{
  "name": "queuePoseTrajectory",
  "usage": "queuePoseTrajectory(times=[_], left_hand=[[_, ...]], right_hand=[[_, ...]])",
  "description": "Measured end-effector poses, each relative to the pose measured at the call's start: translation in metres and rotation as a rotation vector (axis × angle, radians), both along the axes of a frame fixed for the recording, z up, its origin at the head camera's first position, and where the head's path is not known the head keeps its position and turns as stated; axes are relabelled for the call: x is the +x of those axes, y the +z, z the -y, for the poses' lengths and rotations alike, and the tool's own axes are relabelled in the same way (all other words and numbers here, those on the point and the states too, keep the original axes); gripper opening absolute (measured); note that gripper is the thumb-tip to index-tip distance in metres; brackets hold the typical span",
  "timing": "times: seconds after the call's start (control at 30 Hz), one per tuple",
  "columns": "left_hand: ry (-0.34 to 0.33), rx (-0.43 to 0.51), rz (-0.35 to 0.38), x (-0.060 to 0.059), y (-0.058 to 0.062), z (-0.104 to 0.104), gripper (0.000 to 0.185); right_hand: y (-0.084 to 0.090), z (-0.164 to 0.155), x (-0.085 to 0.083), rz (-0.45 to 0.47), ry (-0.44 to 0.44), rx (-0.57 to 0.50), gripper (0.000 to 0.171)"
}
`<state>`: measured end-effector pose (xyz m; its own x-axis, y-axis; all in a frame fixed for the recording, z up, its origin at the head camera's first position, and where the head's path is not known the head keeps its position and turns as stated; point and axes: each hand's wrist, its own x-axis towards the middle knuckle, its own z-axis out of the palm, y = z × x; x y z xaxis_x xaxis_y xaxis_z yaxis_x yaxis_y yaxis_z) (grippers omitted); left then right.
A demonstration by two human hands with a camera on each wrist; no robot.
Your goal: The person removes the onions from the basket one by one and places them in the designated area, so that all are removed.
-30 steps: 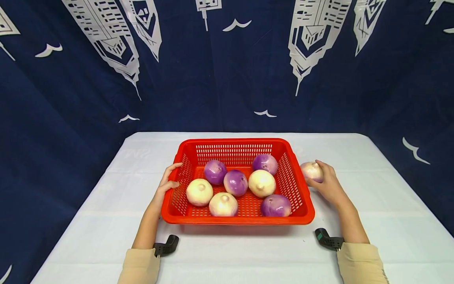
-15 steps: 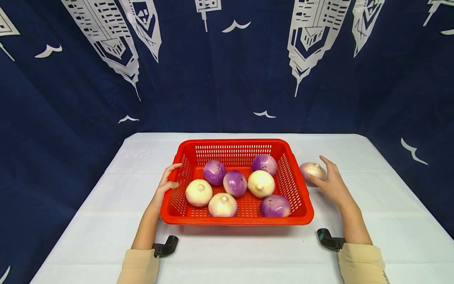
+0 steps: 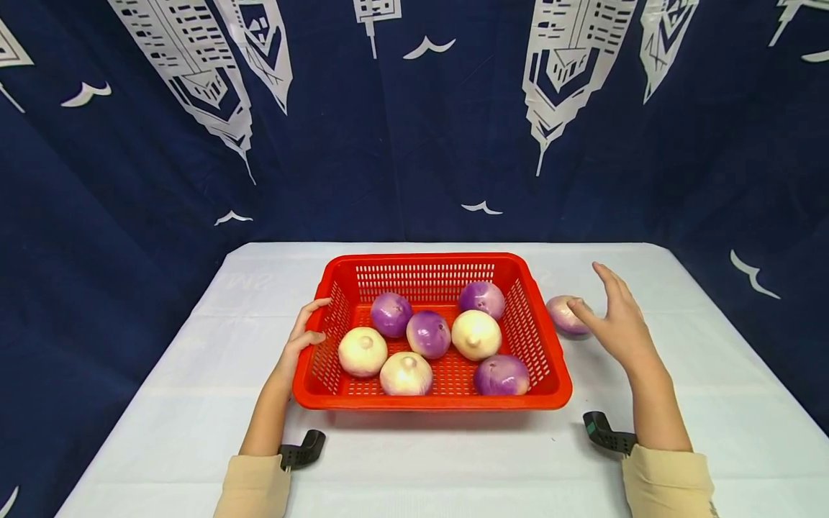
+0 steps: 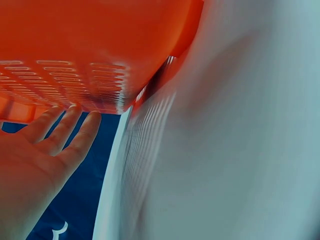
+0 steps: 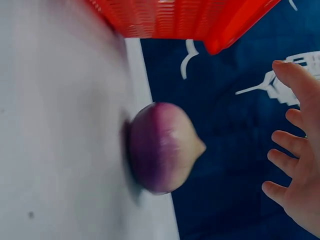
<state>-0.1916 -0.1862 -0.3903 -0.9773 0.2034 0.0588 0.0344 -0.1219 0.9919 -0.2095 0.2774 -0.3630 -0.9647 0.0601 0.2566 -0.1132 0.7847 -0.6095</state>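
A red plastic basket [image 3: 432, 403] with slotted walls holds several purple-and-white turnips, such as a white-side-up turnip [image 3: 363, 352] and a purple-side-up turnip [image 3: 391, 314]. My left hand [image 3: 299, 342] grips the basket's left rim, its thumb and a finger hooked over the edge; in the left wrist view, other fingers [image 4: 65, 132] lie against the outer wall. One turnip [image 3: 568, 315] sits on the table just outside the basket's right wall, its pale tip pointing up in the right wrist view. Over and right of it, my right hand [image 3: 618, 324] is spread, apart from it and holding nothing.
A white cloth covers the table [image 3: 414, 467]. Behind it hangs a dark blue curtain [image 3: 388, 158] with white building and bird prints. A black camera mount [image 3: 303, 450] is strapped to the left wrist and another camera mount [image 3: 609, 434] to the right.
My right hand has let go of the turnip beside the basket, spread its fingers and drawn back to the right. The turnip stays on the table; my left hand keeps its place.
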Motion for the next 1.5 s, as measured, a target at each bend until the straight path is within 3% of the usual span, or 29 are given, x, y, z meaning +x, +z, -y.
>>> queuePoseTrajectory(times=[0.43,0.7,1.0,1.2,1.5], left_hand=[[-0.009,0.002,0.011,0.001,0.001,0.001,0.062],[-0.012,0.003,0.013,0.000,0.001,0.001,0.061],[-0.012,0.013,0.006,0.000,0.000,0.001,0.061],[-0.010,0.017,-0.009,-0.002,0.000,0.000,0.061],[-0.007,0.024,-0.025,-0.003,-0.003,0.002,0.059]], right_hand=[[0.033,0.023,0.020,-0.157,0.002,0.016,0.079],[0.042,0.041,0.029,-0.155,0.080,-0.001,0.081],[0.039,0.066,0.032,-0.173,0.206,0.107,0.081],[0.031,0.080,0.029,-0.108,0.311,0.174,0.081],[0.023,0.094,0.035,0.114,0.456,0.192,0.077]])
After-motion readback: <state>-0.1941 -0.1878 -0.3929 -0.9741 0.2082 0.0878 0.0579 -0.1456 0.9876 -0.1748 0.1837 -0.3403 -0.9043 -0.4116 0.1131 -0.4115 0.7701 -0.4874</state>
